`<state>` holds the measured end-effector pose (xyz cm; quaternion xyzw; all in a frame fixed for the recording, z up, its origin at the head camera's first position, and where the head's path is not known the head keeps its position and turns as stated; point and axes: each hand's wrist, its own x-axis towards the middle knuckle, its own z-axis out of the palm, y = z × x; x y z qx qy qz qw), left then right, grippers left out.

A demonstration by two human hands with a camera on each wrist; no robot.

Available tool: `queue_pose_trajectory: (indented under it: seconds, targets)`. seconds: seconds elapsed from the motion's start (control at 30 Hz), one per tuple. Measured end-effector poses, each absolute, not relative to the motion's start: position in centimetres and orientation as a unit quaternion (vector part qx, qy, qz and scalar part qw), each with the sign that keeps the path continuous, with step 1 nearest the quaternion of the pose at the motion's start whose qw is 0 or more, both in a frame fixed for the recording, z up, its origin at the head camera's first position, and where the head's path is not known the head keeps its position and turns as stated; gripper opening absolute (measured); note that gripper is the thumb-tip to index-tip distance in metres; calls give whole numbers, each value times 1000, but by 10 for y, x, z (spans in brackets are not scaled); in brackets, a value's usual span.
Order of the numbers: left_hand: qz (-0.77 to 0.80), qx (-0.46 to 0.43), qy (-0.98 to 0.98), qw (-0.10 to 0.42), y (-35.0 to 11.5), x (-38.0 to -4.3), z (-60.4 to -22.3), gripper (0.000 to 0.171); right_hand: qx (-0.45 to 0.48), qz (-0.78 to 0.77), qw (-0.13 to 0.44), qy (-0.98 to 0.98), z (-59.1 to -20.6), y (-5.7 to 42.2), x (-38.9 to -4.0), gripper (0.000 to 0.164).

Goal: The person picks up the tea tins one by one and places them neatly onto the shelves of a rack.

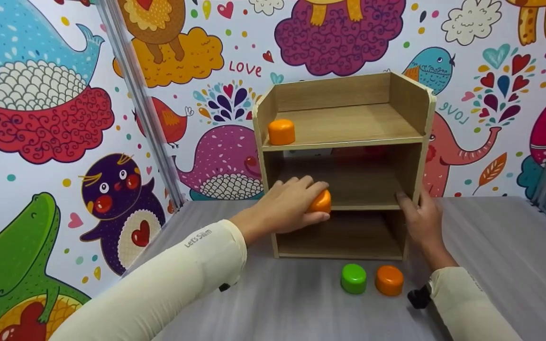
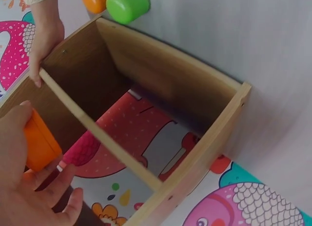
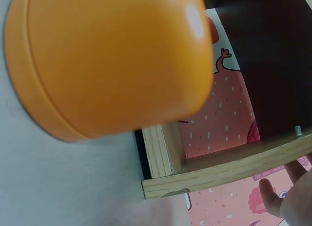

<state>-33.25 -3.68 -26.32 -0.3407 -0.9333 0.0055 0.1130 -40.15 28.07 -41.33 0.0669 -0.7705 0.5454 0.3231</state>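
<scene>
A small wooden shelf unit with an open top tray and two compartments beneath stands on the table. In front of its middle compartment, my left hand holds an orange rounded plastic cylinder between thumb and fingers; the left wrist view also shows this orange cylinder. My right hand grips the unit's right side panel, thumb on the inside and fingers round the outer face. Another orange cylinder sits at the front left corner of the top tray.
On the table before the unit stand a green cylinder and one more orange cylinder, side by side near my right forearm. Behind the unit rises a wall printed with cartoon animals, with a metal corner post at the left.
</scene>
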Motion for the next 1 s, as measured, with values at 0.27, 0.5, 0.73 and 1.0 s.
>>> queue_pose_trajectory:
  seconds: [0.27, 0.5, 0.73, 1.0]
  targets:
    - [-7, -337, -933, 129, -34, -333, -247, 67, 67, 550, 310, -772, -414, 283, -401, 59]
    - [-1, -334, -932, 143, -32, -333, -237, 68, 73, 555, 296, -774, -415, 283, -401, 61]
    - [-2, -333, -929, 159, -34, -333, -230, 70, 68, 556, 293, -775, -415, 281, -402, 63]
    - [-27, -326, -926, 186, -38, -335, -213, 70, 57, 559, 287, -775, -414, 280, -400, 63]
